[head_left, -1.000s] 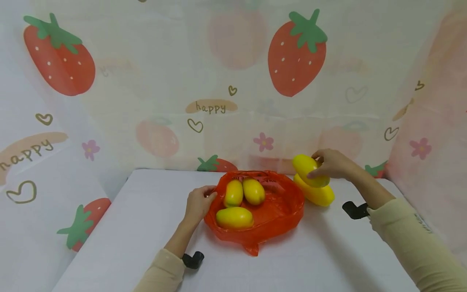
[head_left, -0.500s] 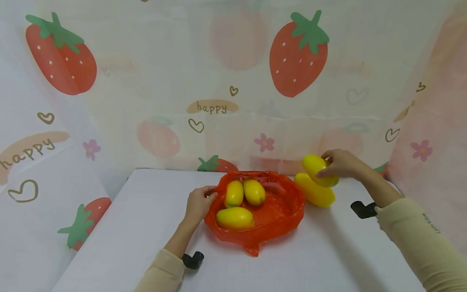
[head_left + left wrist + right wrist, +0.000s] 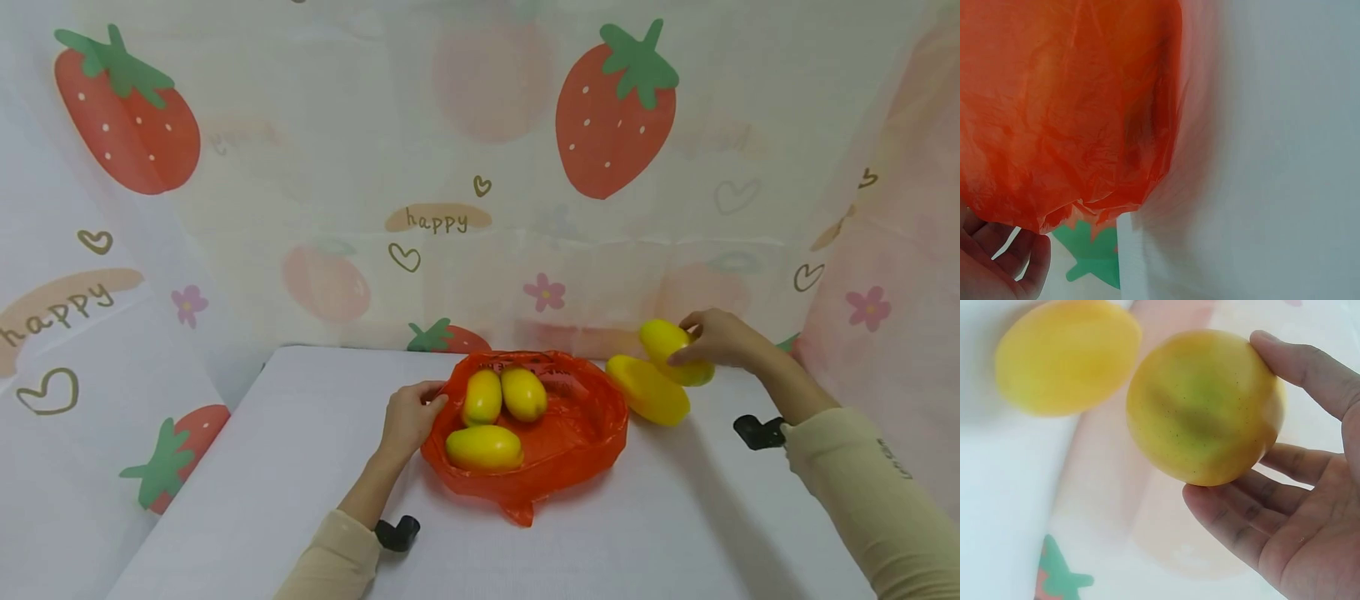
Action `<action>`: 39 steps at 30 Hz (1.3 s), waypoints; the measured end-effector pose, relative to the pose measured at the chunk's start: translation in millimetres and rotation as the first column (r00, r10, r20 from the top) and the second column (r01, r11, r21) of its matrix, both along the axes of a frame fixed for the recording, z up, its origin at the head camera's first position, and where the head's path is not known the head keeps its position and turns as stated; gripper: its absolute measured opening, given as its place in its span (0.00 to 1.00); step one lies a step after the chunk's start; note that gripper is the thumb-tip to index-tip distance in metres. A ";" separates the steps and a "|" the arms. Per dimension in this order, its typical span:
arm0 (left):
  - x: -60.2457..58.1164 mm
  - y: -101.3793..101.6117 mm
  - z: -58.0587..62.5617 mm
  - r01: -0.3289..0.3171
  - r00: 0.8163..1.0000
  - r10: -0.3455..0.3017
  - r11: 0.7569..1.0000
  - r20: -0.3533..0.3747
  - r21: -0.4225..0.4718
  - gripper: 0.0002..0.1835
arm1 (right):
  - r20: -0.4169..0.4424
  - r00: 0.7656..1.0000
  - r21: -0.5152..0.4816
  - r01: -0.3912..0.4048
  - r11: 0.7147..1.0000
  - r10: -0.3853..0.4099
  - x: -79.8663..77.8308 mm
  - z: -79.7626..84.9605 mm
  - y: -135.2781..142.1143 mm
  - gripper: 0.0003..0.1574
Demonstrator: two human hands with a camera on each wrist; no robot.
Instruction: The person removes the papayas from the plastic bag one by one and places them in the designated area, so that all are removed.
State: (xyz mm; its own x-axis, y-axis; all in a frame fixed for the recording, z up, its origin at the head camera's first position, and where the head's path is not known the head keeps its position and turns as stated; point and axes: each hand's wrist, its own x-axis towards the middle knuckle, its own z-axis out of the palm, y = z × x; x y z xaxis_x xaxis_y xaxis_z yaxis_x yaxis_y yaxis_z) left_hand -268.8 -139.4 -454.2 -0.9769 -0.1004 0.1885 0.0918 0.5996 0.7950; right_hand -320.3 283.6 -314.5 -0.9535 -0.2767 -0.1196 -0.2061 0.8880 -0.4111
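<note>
A red plastic bag (image 3: 558, 477) stands with its mouth spread wide on the white table in the head view. My left hand (image 3: 407, 423) pinches its left rim; the left wrist view shows the fingers (image 3: 1036, 265) right at the bag's edge. Inside lie three yellow mangoes: a front one (image 3: 483, 448) on its side and two behind, a left one (image 3: 482, 398) and a right one (image 3: 523, 395). My right hand (image 3: 723, 337) grips another mango (image 3: 1204, 406) between thumb and fingers, raised at the bag's right. Just below it, a further mango (image 3: 648, 392) lies beside the bag.
The white table (image 3: 300, 483) ends at a back curtain (image 3: 337, 167) printed with strawberries. More printed cloth hangs at the left and right sides. Black wrist mounts (image 3: 397, 534) stick out from both sleeves.
My right hand has moved to the right with its mango, away from the bag. The left hand keeps its place at the rim, and the mangoes in the bag have not moved.
</note>
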 end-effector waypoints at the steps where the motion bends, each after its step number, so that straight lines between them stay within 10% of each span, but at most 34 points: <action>1: -0.1 -0.1 -0.1 0.000 1.000 0.000 1.000 0.000 -0.002 0.14 | 0.000 1.000 0.002 0.000 1.000 0.000 -0.4 -0.9 1.5 0.43; 39: -1.8 -2.7 -0.3 0.010 1.000 -0.010 1.000 -0.006 0.017 0.14 | 0.101 0.986 0.018 0.134 0.991 -0.136 -22.7 -42.3 48.6 0.47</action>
State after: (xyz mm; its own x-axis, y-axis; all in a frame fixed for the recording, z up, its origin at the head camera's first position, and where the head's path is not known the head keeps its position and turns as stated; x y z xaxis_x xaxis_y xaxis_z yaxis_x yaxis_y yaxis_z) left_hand -270.5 -142.1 -454.5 -0.9768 -0.0934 0.1925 0.1026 0.5851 0.8045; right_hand -343.1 332.2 -356.8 -0.9646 -0.1444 -0.2206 -0.0415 0.9094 -0.4139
